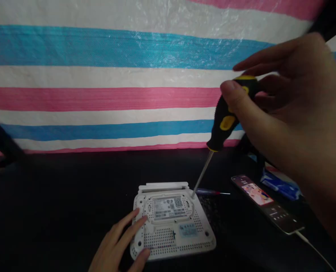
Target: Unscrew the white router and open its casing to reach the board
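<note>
Right hand grips black-and-yellow ridged-handle screwdriver, left flat on white perforated plastic router; slanted shaft could slip, scratching casing.

The left side of the black tabletop lay open — a hand could pass there. On the right, the phone and its cable stood in the way; the striped sheet closed the far side.
</note>
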